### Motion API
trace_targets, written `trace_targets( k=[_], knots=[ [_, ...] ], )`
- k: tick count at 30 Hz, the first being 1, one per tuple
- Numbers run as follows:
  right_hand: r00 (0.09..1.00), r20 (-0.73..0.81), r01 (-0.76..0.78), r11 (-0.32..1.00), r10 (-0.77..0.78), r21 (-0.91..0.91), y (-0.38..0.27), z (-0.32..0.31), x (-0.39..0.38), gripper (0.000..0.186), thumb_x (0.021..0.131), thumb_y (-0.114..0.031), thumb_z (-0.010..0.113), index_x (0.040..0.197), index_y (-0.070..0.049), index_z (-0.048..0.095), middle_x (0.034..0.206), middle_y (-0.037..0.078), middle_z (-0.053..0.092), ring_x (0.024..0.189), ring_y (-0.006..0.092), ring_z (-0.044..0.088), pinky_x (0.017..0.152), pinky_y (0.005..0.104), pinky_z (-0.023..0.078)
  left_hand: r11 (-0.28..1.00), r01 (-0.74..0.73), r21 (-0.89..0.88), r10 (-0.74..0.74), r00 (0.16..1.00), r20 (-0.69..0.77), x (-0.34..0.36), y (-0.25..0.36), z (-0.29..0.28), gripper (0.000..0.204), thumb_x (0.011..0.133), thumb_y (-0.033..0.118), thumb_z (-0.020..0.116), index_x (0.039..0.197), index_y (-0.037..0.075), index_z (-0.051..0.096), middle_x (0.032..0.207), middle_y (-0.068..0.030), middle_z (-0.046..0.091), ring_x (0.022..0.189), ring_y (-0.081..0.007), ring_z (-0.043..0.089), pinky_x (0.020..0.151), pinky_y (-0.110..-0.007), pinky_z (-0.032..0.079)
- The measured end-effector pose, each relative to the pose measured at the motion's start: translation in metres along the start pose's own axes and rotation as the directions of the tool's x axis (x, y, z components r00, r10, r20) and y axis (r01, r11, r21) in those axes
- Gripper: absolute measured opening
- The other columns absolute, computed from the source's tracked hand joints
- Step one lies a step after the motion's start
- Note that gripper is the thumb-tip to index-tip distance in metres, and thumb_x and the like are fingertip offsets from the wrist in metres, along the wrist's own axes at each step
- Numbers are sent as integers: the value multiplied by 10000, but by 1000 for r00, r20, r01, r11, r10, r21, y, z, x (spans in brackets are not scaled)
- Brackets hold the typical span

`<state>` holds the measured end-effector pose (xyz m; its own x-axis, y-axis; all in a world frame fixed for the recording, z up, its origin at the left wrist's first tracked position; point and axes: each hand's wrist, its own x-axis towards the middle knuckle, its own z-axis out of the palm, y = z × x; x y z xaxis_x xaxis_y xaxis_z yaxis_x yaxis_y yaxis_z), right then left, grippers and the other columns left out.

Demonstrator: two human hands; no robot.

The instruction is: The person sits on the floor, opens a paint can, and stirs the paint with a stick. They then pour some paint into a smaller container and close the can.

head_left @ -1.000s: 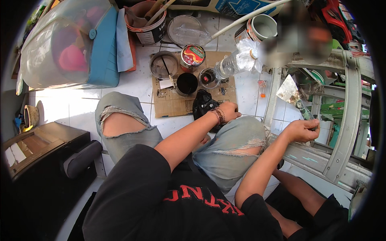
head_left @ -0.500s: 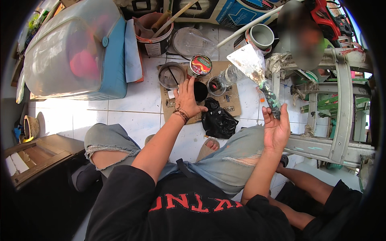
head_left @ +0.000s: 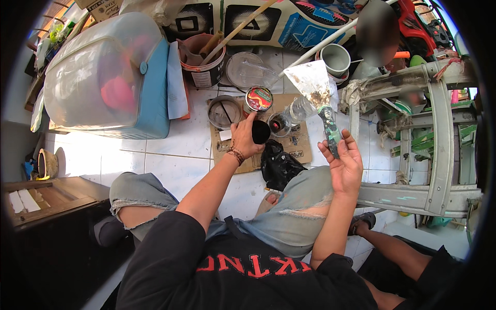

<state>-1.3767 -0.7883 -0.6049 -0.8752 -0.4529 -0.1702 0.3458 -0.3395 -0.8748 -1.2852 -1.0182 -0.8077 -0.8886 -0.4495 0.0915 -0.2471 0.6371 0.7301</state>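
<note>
My left hand (head_left: 243, 139) grips a small round container with black contents (head_left: 261, 132) on a flattened cardboard sheet (head_left: 224, 156). Beside it stand a printed tin (head_left: 258, 98), a clear cup with something dark inside (head_left: 279, 125) and a shallow tub (head_left: 223, 109) with a thin stick in it. A crumpled black plastic bag (head_left: 279, 165) lies just below. My right hand (head_left: 340, 160), palm upward with fingers curled, holds a stained putty knife (head_left: 325, 119) by its green-and-black handle, blade raised toward the back.
A translucent-lidded blue bin (head_left: 152, 98) stands left, a bucket (head_left: 201, 75) and nested cans (head_left: 335, 59) behind. A metal ladder (head_left: 439, 144) lies right. A wooden cabinet (head_left: 51, 201) is at lower left. Another person's leg (head_left: 392, 250) shows at lower right.
My left hand has swung from beside the black bag up to the dark container and closed on it. My right hand has moved inward and turned palm up, carrying the putty knife leftward.
</note>
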Motion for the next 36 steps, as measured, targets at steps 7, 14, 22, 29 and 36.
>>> trace_targets(
  k=[7, 14, 22, 29, 36],
  knots=[
    [997, 73, -3, 1000, 3, 0, -4, -5, -3, 401, 966, -54, 593, 1340, 9, 462, 1172, 149, 617, 1010, 274, 663, 950, 473, 552, 999, -4, -41, -1, 990, -140, -32, 28, -25, 1112, 546, 272, 928, 1472, 119, 330, 1268, -102, 583, 1163, -279, 551, 1015, -430, 317],
    [930, 313, -225, 972, 193, 71, -10, 7, -10, 650, 912, -18, 646, 1481, 26, 335, 1253, 183, 577, 1012, 298, 658, 929, 443, 556, 925, 379, -36, -367, 863, -349, -63, 13, -75, 1084, 540, 294, 926, 1447, 138, 353, 1184, -182, 613, 1112, -355, 530, 999, -468, 412],
    [705, 488, -678, 691, 515, 250, -5, 10, -7, 581, 916, -251, 484, 1402, 58, 405, 927, 151, 570, 601, 171, 534, 472, 283, 411, 726, 687, 12, -562, 604, -565, -68, -72, -102, 1051, 593, 240, 898, 1460, 106, 320, 1325, -179, 536, 1244, -358, 510, 1059, -475, 349],
    [558, 687, -815, 462, 465, 350, 0, 5, -8, 572, 979, -319, 455, 1375, 91, 402, 792, 122, 491, 494, 174, 519, 380, 260, 364, 616, 783, -83, -686, 482, -545, -73, -81, -106, 1111, 591, 239, 901, 1490, 124, 259, 1352, -192, 491, 1250, -375, 507, 1072, -501, 353],
    [550, 752, -804, 472, 363, 361, -1, 21, -9, 652, 946, -327, 474, 1397, 131, 363, 765, 152, 501, 495, 217, 518, 388, 284, 362, 563, 825, 55, -701, 512, -496, -76, -64, -111, 1229, 536, 312, 947, 1515, 159, 220, 1445, -220, 384, 1378, -374, 366, 1120, -557, 246]
  ],
)
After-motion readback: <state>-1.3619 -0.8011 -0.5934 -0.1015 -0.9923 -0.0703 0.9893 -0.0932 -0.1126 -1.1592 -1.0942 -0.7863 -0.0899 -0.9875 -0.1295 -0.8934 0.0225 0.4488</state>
